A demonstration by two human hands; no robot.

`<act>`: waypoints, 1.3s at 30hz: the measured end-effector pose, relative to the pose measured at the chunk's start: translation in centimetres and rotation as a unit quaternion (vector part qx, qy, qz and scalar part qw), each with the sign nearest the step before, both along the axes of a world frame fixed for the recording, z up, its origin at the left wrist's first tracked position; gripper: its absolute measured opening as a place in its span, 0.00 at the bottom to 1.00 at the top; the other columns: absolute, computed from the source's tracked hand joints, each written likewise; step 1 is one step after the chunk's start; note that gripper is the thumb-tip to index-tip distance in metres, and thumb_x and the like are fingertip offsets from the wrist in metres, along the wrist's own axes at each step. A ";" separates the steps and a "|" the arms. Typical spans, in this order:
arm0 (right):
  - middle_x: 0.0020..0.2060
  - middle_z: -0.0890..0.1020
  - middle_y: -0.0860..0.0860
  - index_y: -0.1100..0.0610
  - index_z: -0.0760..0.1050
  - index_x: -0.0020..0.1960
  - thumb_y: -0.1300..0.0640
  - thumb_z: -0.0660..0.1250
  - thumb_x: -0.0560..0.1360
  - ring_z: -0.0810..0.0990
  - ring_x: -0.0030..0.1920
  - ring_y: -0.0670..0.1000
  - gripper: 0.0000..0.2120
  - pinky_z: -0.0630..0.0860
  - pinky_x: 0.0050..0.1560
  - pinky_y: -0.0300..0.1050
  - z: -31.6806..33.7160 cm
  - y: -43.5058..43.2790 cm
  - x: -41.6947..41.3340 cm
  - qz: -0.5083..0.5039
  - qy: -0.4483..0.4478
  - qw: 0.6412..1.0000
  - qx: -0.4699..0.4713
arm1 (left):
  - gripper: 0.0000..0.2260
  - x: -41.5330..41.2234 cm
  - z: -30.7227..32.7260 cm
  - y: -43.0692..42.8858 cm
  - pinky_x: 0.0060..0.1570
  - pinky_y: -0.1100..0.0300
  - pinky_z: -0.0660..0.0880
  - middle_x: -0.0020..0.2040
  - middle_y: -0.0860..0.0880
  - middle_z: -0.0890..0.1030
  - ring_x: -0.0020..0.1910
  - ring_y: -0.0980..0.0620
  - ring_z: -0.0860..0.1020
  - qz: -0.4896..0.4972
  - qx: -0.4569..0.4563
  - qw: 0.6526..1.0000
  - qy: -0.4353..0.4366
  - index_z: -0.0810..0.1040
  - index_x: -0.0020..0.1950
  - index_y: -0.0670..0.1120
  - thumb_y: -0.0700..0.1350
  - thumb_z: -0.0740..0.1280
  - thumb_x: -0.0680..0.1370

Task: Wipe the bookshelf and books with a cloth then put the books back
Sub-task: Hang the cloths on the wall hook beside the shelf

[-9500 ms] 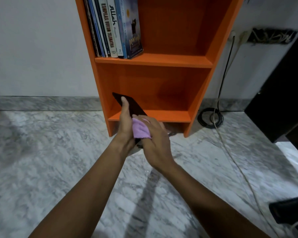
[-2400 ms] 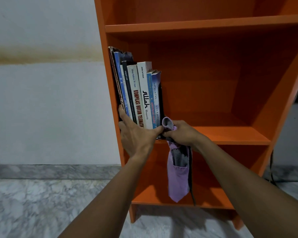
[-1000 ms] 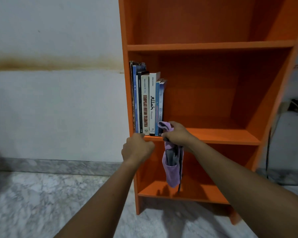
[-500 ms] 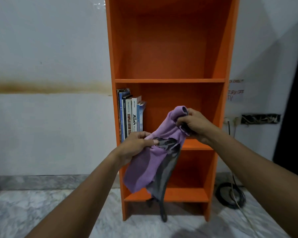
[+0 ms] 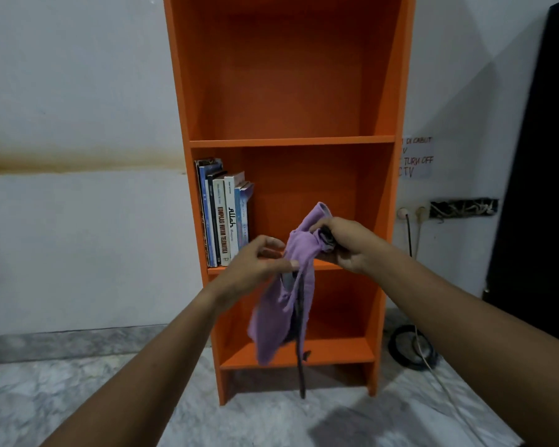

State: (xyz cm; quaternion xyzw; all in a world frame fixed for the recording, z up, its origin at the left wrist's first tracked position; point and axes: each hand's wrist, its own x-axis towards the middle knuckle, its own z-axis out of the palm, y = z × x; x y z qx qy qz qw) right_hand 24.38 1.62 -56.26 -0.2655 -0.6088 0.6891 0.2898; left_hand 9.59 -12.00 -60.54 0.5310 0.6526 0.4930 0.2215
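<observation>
Both hands grasp the purple cloth [image 5: 284,304], right hand [image 5: 346,243] bunching its top, left hand [image 5: 259,262] pinching at nine o'clock. Books [image 5: 223,217] look shelved; bookshelf [image 5: 291,91] wiping likely follows.

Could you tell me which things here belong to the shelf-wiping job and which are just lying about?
Part of the job:
- cloth, held by the left hand and right hand
- bookshelf
- books, upright on the middle shelf

Just lying about:
- coiled cable on the floor
- wall sockets
- note on the wall
</observation>
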 end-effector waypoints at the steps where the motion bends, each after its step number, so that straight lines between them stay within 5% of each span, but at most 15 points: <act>1: 0.49 0.83 0.65 0.65 0.78 0.49 0.61 0.59 0.84 0.85 0.51 0.59 0.11 0.84 0.53 0.54 -0.1 -0.2 -0.2 0.008 0.006 1.000 -0.005 | 0.30 0.6 -0.3 0.1 0.57 0.56 0.77 0.62 0.52 0.78 0.60 0.53 0.78 -0.029 -0.018 0.999 0.004 0.73 0.65 0.53 0.59 0.79 0.68; 4: 0.60 0.77 0.72 0.65 0.78 0.47 0.56 0.62 0.84 0.80 0.63 0.66 0.14 0.81 0.59 0.59 -0.3 -0.7 -1.0 0.015 0.009 1.000 -0.018 | 0.25 1.6 -1.4 0.8 0.56 0.59 0.78 0.61 0.53 0.78 0.57 0.57 0.78 0.003 0.025 0.999 0.047 0.73 0.64 0.51 0.51 0.79 0.72; 8: 0.59 0.78 0.62 0.62 0.78 0.59 0.48 0.71 0.77 0.81 0.59 0.60 0.19 0.83 0.55 0.55 0.2 -1.0 -0.9 0.037 0.092 0.991 -0.089 | 0.09 1.3 -1.2 0.8 0.49 0.54 0.83 0.53 0.40 0.84 0.47 0.49 0.84 0.043 0.099 0.991 -0.074 0.79 0.61 0.43 0.40 0.70 0.80; 12: 0.49 0.81 0.61 0.64 0.78 0.53 0.63 0.72 0.75 0.86 0.47 0.54 0.08 0.85 0.48 0.47 0.0 -1.2 -1.1 0.121 0.098 0.987 -0.039 | 0.10 0.4 0.1 -0.9 0.47 0.56 0.81 0.47 0.40 0.84 0.44 0.47 0.82 0.021 0.069 0.990 -0.119 0.82 0.60 0.42 0.41 0.71 0.79; 16: 0.44 0.85 0.59 0.62 0.79 0.49 0.70 0.69 0.77 0.86 0.37 0.49 0.04 0.82 0.35 0.40 -0.7 -1.3 -2.7 0.056 0.053 0.997 0.026 | 0.05 -0.7 1.1 -3.1 0.40 0.60 0.76 0.39 0.45 0.81 0.36 0.52 0.77 0.018 0.033 0.991 -0.128 0.85 0.52 0.43 0.40 0.73 0.77; 20: 0.43 0.84 0.59 0.61 0.80 0.49 0.63 0.76 0.73 0.82 0.39 0.53 0.07 0.82 0.42 0.45 -0.7 -1.8 -4.2 0.052 0.018 0.998 0.038 | 0.04 -1.8 1.9 -5.1 0.39 0.59 0.79 0.43 0.43 0.83 0.43 0.48 0.80 0.163 0.068 0.978 -0.107 0.85 0.47 0.40 0.40 0.72 0.78; 23: 0.43 0.84 0.59 0.64 0.81 0.54 0.62 0.76 0.73 0.77 0.37 0.51 0.12 0.78 0.31 0.38 -0.2 -3.2 -5.4 0.088 0.010 0.995 0.041 | 0.06 -3.2 2.5 -6.4 0.42 0.56 0.80 0.43 0.42 0.84 0.44 0.46 0.82 0.260 0.099 0.952 -0.126 0.84 0.42 0.42 0.38 0.71 0.79; 25: 0.46 0.85 0.59 0.68 0.79 0.59 0.64 0.75 0.74 0.79 0.42 0.53 0.16 0.79 0.34 0.40 0.1 -3.8 -5.9 0.105 0.013 0.993 0.043 | 0.05 -4.3 2.7 -7.3 0.45 0.53 0.82 0.46 0.40 0.84 0.46 0.44 0.83 0.315 0.100 0.933 -0.143 0.83 0.43 0.42 0.38 0.70 0.79; 27: 0.51 0.85 0.61 0.71 0.78 0.62 0.67 0.72 0.76 0.83 0.49 0.57 0.16 0.82 0.40 0.45 0.2 -4.0 -6.3 0.108 0.014 0.993 0.044 | 0.03 -5.7 2.8 -8.3 0.48 0.49 0.82 0.47 0.43 0.84 0.48 0.43 0.83 0.367 0.056 0.925 -0.081 0.83 0.47 0.42 0.41 0.71 0.78; 30: 0.57 0.82 0.62 0.64 0.78 0.60 0.70 0.65 0.78 0.83 0.51 0.56 0.12 0.84 0.42 0.47 0.2 -4.6 -7.1 0.125 -0.010 0.991 0.037 | 0.13 -5.9 1.9 -9.3 0.45 0.55 0.76 0.50 0.50 0.79 0.49 0.48 0.79 0.402 -0.012 0.909 0.109 0.78 0.56 0.47 0.46 0.75 0.74; 34: 0.60 0.78 0.60 0.58 0.69 0.73 0.68 0.66 0.78 0.81 0.56 0.56 0.24 0.82 0.55 0.48 -0.7 -5.9 -10.1 0.145 -0.044 0.988 0.034 | 0.23 -5.4 -0.9 -8.0 0.49 0.66 0.76 0.60 0.53 0.73 0.54 0.54 0.77 0.230 0.114 0.932 0.254 0.75 0.63 0.53 0.48 0.79 0.71; 36: 0.55 0.78 0.59 0.58 0.63 0.78 0.70 0.64 0.79 0.83 0.47 0.52 0.28 0.83 0.52 0.45 -1.5 -6.2 -12.5 0.146 -0.043 0.988 -0.006 | 0.24 -6.7 -2.1 -6.6 0.51 0.69 0.74 0.61 0.54 0.73 0.55 0.55 0.76 0.178 0.110 0.934 0.289 0.76 0.64 0.55 0.48 0.79 0.71; 39: 0.54 0.78 0.63 0.59 0.60 0.79 0.71 0.56 0.81 0.85 0.35 0.50 0.28 0.83 0.35 0.40 -2.9 -6.0 -15.2 0.165 -0.004 0.980 -0.109 | 0.12 -9.8 -2.9 -5.7 0.46 0.67 0.77 0.53 0.52 0.80 0.50 0.55 0.78 0.190 0.139 0.934 0.270 0.85 0.55 0.50 0.45 0.78 0.73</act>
